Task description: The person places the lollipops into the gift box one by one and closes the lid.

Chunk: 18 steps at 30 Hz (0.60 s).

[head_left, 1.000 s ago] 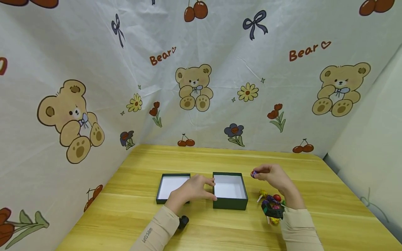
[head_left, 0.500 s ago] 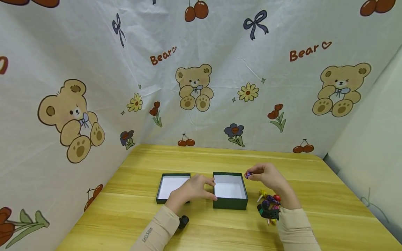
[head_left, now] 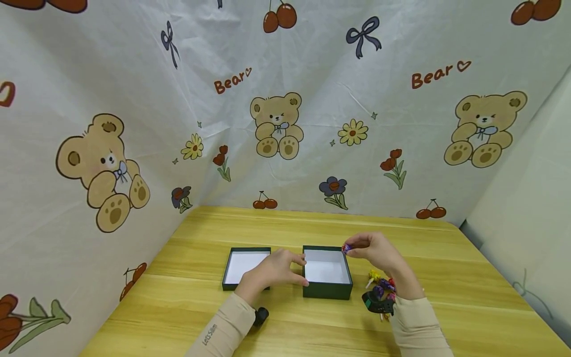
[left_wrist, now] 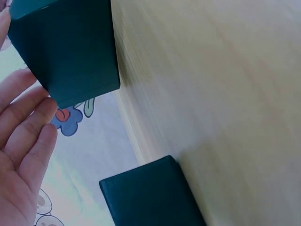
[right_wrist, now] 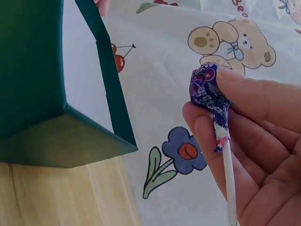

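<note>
1. Purple lollipop (right_wrist: 204, 87) by the far right corner of the box (head_left: 327, 291), its head pinched in the right hand's (head_left: 378, 252) fingers, seemingly for control.
2. Left hand (head_left: 277, 267): fingers spread at the box's left wall, probably steadying it.
3. Box sits mouth-up on the counter (head_left: 308, 332), between the hands.

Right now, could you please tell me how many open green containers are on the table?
2: in the head view, a shallow tray at left, partly hidden by the left hand, and a deeper box right of it.
</note>
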### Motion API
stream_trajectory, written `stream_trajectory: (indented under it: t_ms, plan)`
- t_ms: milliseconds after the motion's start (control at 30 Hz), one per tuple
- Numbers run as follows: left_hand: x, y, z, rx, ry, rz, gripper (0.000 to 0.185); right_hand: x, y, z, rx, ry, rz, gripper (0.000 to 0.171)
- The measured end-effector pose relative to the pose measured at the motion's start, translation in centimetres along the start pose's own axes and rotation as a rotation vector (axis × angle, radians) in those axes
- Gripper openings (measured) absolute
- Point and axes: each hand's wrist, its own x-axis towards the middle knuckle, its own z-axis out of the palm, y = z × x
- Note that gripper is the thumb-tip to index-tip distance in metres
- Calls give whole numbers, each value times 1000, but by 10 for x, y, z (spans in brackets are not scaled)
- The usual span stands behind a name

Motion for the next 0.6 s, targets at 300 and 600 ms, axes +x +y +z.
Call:
stream_trajectory:
  t_ms: [300,600]
  plan:
    - [0,0,0,3,2,0,50,5,-5,11,23,-36,-18,21]
    - [0,1,0,1,-1,6,49,8,-9,20,42,-59,-51,19]
